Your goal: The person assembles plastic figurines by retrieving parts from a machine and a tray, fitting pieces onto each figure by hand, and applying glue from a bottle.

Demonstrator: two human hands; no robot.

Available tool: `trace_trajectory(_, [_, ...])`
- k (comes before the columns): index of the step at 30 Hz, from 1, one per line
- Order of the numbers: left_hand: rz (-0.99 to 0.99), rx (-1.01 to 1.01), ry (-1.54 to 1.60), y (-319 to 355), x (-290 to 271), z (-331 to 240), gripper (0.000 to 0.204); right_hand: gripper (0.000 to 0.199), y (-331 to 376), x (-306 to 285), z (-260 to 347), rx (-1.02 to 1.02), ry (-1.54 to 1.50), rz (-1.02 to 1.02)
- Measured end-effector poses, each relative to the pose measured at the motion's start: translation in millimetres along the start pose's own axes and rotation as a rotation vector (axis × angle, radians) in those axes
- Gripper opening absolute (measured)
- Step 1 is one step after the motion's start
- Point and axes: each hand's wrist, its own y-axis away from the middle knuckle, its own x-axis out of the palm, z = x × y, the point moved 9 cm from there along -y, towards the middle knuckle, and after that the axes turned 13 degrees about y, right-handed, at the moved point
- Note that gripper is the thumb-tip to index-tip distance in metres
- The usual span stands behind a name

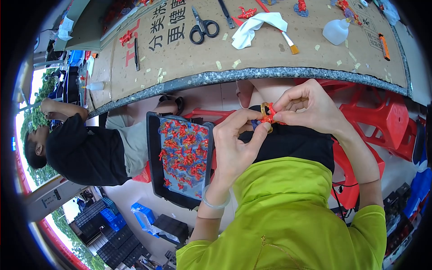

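Item: small red and orange moulded plastic figure with a yellow ring (pixel 268 114), held over the lap, just below the grey stone edge of the cardboard-covered worktable (pixel 270 49). Position: pinched between both hands; left hand (pixel 236 144) grips it from below with thumb and forefinger closed on its lower part, right hand (pixel 308 108) closes on its upper right side, fingers curled narrowly round it. Handling, by judgement: light, stiff, thin limbs likely brittle; best taken by the thicker body or ring, not the projections. Adjacent: black tray lined with blue film holding many red plastic figures (pixel 184 157), to the left of the left hand; black-handled scissors (pixel 203 28), white cloth (pixel 256 27), flat brush (pixel 288 41) and white plastic squeeze bottle (pixel 336 30) on the table, well apart.
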Motion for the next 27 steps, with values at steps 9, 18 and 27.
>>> trace_trajectory(9, [0.022, -0.005, -0.047, 0, 1, 2, 0.012, 0.012, 0, 0, 6, -0.047, 0.011, -0.017])
trace_trajectory(18, [-0.009, -0.002, -0.011, -1, 0, 0, 0.011, 0.011, -1, -1, 14, -0.036, 0.153, -0.034])
trace_trajectory(27, [-0.022, -0.072, 0.082, 1, 1, 12, 0.01, 0.011, -2, 0, 13, 0.005, 0.202, -0.026])
